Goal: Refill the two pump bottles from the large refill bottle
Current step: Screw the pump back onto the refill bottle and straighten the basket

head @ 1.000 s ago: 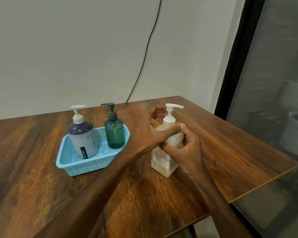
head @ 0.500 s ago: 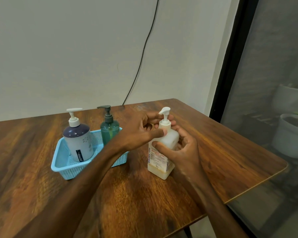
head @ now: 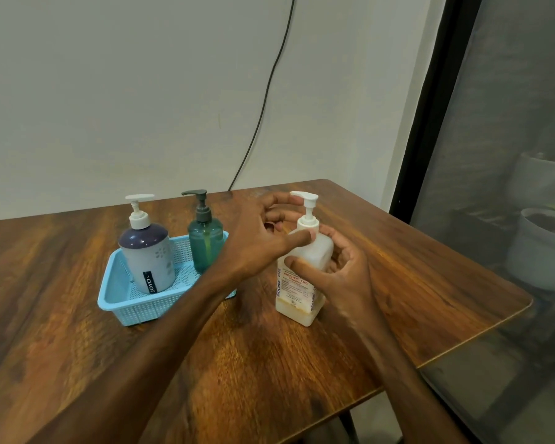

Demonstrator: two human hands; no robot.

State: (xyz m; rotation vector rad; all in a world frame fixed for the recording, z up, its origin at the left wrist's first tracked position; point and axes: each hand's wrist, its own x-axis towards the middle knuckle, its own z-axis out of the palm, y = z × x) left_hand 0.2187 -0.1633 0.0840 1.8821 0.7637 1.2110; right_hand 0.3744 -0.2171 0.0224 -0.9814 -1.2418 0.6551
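The pump head (head: pixel 305 197) has been turned leftward, its collar pinched by the left hand (head: pixel 263 241); the probably light, slippery refill bottle (head: pixel 297 283) is held mid-body on the table (head: pixel 269 363) by the right hand (head: pixel 345 278)

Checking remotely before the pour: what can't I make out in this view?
Head view only:
Pump joint of the refill bottle: partly behind the left hand; loosened or not, cannot tell.
Its label's small print: too small, top behind the right hand.
Fill level of the grey bottle: opaque body.
Front right corner of the basket: mostly behind the left forearm.
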